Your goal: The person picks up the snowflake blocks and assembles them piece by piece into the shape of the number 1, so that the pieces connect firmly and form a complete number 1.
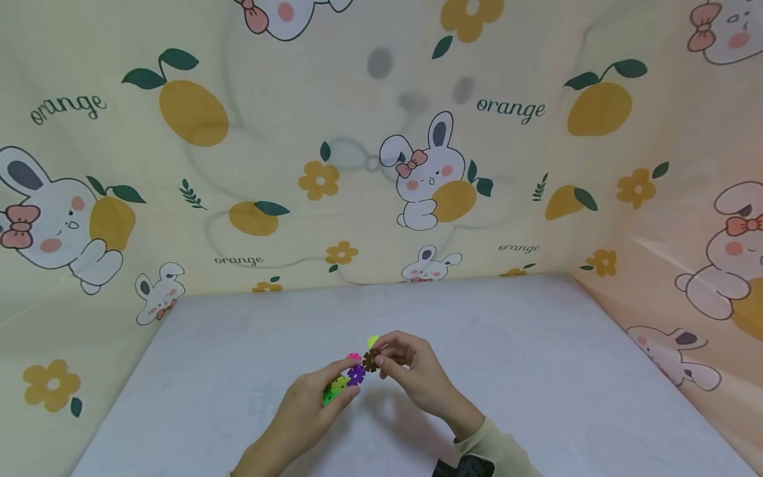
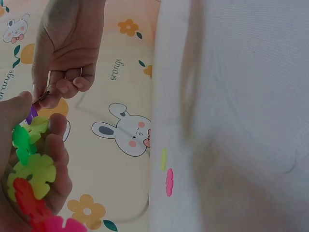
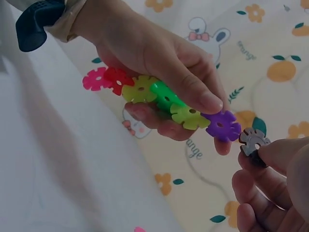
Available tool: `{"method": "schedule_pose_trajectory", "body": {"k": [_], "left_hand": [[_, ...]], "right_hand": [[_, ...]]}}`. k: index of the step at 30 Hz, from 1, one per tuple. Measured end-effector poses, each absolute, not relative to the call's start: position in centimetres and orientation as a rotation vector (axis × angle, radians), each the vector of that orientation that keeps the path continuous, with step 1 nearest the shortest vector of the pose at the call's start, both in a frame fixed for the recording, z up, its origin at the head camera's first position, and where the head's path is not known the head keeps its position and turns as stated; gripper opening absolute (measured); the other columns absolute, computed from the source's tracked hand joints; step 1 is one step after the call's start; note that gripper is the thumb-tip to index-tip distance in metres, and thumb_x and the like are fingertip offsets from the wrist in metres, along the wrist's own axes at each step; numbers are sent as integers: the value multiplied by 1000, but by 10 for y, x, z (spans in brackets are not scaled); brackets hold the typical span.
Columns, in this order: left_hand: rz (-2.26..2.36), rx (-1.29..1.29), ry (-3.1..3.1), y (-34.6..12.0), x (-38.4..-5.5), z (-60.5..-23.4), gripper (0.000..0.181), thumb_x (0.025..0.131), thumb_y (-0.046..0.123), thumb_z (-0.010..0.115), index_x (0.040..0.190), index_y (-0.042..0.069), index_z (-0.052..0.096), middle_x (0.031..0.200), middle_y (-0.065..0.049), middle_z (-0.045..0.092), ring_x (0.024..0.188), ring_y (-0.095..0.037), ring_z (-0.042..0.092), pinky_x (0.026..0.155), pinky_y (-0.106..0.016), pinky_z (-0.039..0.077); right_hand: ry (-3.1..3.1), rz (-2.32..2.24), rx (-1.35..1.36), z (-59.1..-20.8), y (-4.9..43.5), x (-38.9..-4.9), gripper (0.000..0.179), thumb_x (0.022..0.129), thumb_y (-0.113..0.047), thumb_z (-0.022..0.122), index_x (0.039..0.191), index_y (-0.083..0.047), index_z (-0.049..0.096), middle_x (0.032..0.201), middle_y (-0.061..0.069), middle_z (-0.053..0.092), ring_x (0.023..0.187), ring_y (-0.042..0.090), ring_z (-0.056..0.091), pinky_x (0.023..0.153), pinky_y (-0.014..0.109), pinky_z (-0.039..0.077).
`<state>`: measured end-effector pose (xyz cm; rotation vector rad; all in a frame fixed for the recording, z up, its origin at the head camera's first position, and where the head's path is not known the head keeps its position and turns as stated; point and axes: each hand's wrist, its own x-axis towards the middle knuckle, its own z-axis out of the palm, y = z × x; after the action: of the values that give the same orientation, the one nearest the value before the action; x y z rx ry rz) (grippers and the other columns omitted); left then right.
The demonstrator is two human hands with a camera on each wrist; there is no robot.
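My left hand [image 1: 305, 405] holds a chain of interlocking plastic snowflake discs between thumb and fingers. In the right wrist view the chain runs from a pink disc [image 3: 95, 79] through red [image 3: 118, 80], yellow [image 3: 139, 89], green [image 3: 166, 96] and yellow-green [image 3: 190, 116] to a purple disc [image 3: 223, 126] at the tip. Between thumb and forefinger, my right hand [image 1: 428, 376] pinches a brown disc [image 1: 371, 361], which looks greyish in the right wrist view. Its edge is right by the purple disc; whether the two are joined, I cannot tell.
A loose yellow disc [image 2: 164, 159] and a loose pink disc [image 2: 169, 182] lie on the white tabletop [image 1: 512, 397], beyond the hands. Patterned cloth [image 1: 286, 132] with rabbits and oranges rises behind the table and at both sides.
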<state>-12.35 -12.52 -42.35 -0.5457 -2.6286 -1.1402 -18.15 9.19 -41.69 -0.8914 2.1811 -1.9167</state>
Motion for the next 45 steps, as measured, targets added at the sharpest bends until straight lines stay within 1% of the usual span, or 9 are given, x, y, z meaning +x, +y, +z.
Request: {"method": "schedule_pose_trajectory", "body": {"k": [7,15,19,23,27,30,37,41,45], "left_hand": [[-1171,-558,-2630,-126,-123,-423,37,96,34,69,128,15,68,64,18,55,55,7,34,53,-17,37],[-1195,-593,-2611,-126,-124,-424,35,96,29,70,126,11,68,70,11,68,56,8,40,55,-17,40],[-1202,-596,-2611,-125,-124,-425,36,96,29,70,125,8,68,73,10,67,59,7,40,59,-18,42],[-1167,-600,-2587,-124,-124,-427,35,95,28,71,124,9,69,79,11,67,62,6,42,66,-20,47],[-1124,-599,-2555,-124,-125,-428,33,94,27,72,122,10,70,95,5,77,78,5,61,77,-28,58],[-1111,-602,-2544,-124,-125,-429,32,94,27,72,122,11,70,103,3,79,87,2,66,83,-33,60],[-1164,-610,-2553,-124,-126,-428,33,95,29,70,122,11,70,93,7,77,72,6,53,73,-24,54],[-1179,-601,-2553,-124,-125,-427,30,96,28,70,122,13,70,98,5,78,80,3,62,75,-25,54],[-1194,-587,-2560,-123,-125,-427,29,97,29,69,123,16,69,106,4,79,94,-4,69,82,-29,57]], "right_hand": [[2294,-1849,-928,-416,91,-179,14,98,-10,65,110,-5,68,95,17,75,76,14,68,73,28,57],[2368,-1805,-891,-413,89,-176,12,97,-9,66,108,-6,71,97,13,76,76,11,67,74,26,57],[2383,-1806,-881,-412,87,-174,12,96,-8,67,106,-5,73,98,14,76,76,16,68,74,25,57],[2387,-1824,-883,-413,85,-173,12,95,-6,67,106,-3,73,98,15,76,74,8,66,73,25,56],[2390,-1828,-866,-414,84,-172,12,96,-7,67,106,-4,73,99,12,76,73,4,64,73,25,57],[2396,-1827,-862,-415,83,-171,12,97,-8,66,107,-4,73,99,11,76,72,5,64,72,25,57],[2397,-1832,-859,-414,82,-169,13,97,-7,66,109,-6,72,99,11,76,72,6,65,73,26,57],[2384,-1806,-865,-413,82,-168,16,98,-11,66,113,-8,71,98,10,76,73,6,65,73,26,57],[2361,-1777,-886,-413,82,-168,21,99,-17,65,119,-11,68,98,10,76,74,6,65,73,27,57]]}}
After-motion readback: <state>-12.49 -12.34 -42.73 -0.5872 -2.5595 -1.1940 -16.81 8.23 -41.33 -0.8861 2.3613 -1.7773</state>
